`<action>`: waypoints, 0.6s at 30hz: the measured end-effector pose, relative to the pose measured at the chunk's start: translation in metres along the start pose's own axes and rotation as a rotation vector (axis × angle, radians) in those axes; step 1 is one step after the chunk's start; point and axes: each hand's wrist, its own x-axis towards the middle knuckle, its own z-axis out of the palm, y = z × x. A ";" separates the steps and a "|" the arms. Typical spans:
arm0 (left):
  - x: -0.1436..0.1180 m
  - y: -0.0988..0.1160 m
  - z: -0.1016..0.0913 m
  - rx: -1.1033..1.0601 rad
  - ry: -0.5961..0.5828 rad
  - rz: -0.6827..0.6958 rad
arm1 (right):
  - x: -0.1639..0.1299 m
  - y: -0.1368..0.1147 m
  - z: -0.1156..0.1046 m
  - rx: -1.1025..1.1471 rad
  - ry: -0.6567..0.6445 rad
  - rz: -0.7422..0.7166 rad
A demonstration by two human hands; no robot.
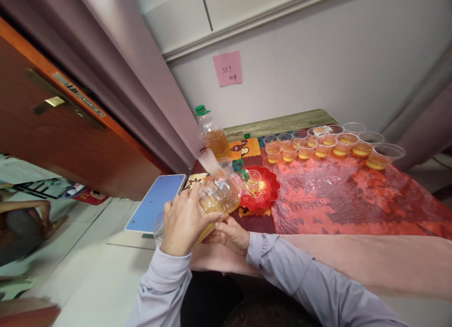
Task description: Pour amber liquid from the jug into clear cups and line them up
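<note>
Both my hands hold a large clear plastic bottle (219,197) of amber liquid, tipped sideways with its mouth toward a small clear cup (253,178) standing on a red scalloped plate (270,190). My left hand (183,221) grips the bottle's body from above. My right hand (229,235) supports it from beneath. A green ring (242,169) hangs near the bottle's neck.
A second amber bottle with a green cap (212,134) stands behind, beside a stack of empty cups (208,159). A row of several filled cups (325,145) lines the table's far edge on a red cloth (353,195). A blue-topped stool (157,202) sits left; a person sits far left.
</note>
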 end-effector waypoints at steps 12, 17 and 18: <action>-0.001 0.000 0.000 0.010 0.010 0.000 | -0.001 0.000 -0.001 -0.025 -0.009 -0.002; 0.000 -0.001 0.000 -0.012 0.012 0.009 | -0.001 -0.002 -0.001 -0.032 -0.008 -0.012; 0.000 -0.001 0.001 -0.015 0.010 0.008 | -0.001 -0.002 -0.001 -0.038 -0.012 -0.013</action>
